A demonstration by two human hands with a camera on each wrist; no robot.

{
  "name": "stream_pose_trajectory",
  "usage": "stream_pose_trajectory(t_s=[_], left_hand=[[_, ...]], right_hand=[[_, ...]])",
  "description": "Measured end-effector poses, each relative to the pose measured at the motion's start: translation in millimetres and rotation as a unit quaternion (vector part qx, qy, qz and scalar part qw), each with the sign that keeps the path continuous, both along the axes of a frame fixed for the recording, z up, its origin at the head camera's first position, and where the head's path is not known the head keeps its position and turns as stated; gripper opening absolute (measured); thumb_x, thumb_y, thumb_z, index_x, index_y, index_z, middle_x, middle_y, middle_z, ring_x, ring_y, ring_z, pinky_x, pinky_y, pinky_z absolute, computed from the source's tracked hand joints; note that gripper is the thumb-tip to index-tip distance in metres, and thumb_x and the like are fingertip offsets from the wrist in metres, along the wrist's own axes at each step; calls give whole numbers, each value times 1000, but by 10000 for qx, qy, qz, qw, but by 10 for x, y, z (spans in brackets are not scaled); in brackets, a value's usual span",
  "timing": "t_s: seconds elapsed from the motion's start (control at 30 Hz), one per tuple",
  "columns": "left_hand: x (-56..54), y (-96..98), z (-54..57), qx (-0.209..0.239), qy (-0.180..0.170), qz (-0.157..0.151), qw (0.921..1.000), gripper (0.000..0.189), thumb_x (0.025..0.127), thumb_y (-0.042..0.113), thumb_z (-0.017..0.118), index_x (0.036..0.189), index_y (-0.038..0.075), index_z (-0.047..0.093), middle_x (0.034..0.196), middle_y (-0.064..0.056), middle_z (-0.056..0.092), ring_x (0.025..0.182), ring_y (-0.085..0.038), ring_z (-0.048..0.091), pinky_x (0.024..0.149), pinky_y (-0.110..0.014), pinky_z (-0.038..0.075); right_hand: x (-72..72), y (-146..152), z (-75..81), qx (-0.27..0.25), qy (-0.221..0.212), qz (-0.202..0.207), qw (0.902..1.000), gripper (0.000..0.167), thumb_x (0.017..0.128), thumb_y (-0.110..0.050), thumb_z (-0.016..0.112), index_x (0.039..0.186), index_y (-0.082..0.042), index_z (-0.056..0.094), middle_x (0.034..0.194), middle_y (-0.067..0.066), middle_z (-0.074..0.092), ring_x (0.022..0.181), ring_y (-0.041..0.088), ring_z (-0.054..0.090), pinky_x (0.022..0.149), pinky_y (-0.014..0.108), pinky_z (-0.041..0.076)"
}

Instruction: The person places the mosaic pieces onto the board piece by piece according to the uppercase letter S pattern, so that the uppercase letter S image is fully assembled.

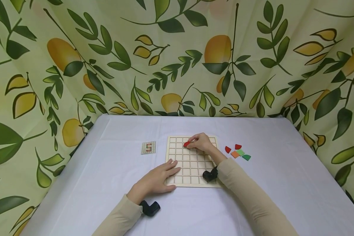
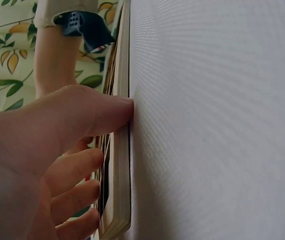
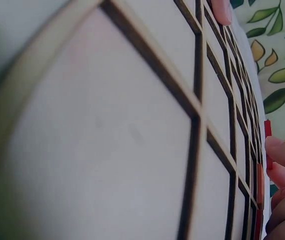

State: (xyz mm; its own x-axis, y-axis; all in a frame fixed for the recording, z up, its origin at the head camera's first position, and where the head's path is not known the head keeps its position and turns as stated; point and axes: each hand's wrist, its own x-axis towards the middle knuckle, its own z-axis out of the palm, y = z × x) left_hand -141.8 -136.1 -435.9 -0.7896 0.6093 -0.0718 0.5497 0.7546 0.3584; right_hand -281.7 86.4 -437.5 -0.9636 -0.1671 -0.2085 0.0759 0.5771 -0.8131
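Leafy, cream-coloured fabric printed with orange fruit [image 1: 171, 82] is hung behind and beside a worktop covered in white cloth [image 1: 76, 196]. At the left, a small square card [image 1: 148, 147], printed with a grid and a reddish S-like figure, is laid flat, just beside the board. Next, the left hand [image 1: 159, 177] is rested on the near left corner of a square, pale wooden board with dark grid lines [image 1: 186, 170]; its fingers are spread and its grip is closed on nothing. Over the board's far part, a red, rounded piece [image 1: 186, 144] is pinched between the thumb and fingers of the right hand [image 1: 201, 143]. In the right wrist view, an orange-red piece [image 3: 260, 187] and a red piece [image 3: 258, 225] seem already to be seated in far cells; how many are hidden by the hand cannot be told. Most visible cells are unfilled. At the right, five pieces are still left loose: two red quarter-rounds [image 1: 228, 149], an orange square [image 1: 235, 154], a light green square [image 1: 240, 152] and a dark green quarter-round [image 1: 246, 157]. The work is judged to be only partly done.
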Motion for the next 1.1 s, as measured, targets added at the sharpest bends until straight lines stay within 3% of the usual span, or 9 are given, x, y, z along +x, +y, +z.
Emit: stream_pose_trajectory(t_s=[0.47, 0.93, 1.1], left_hand=[[-4, 1, 6, -19, 75, -49, 10000, 64, 85, 37, 66, 143, 15, 48, 156, -7, 38, 148, -30, 31, 116, -46, 38], [-10, 5, 0, -36, 34, -27, 10000, 65, 85, 37, 66, 143, 15, 48, 156, -8, 38, 148, -30, 31, 117, -46, 37], [-10, 9, 1, -45, 31, -26, 10000, 65, 85, 37, 66, 143, 15, 48, 157, -8, 37, 148, -30, 31, 117, -46, 36]], right_hand=[[-20, -55, 13, 337, -49, -70, 9994, 27, 72, -14, 82, 96, -5, 75, 90, 7, 63, 82, 17, 51, 62, 19, 39], [9, -9, 68, 370, -49, -7, 9993, 24, 75, -17, 80, 96, -6, 74, 83, 5, 62, 78, 16, 51, 61, 21, 40], [7, 35, 101, 178, -129, -50, 9997, 24, 78, -19, 78, 97, -6, 74, 70, 0, 56, 70, 15, 47, 58, 23, 39]])
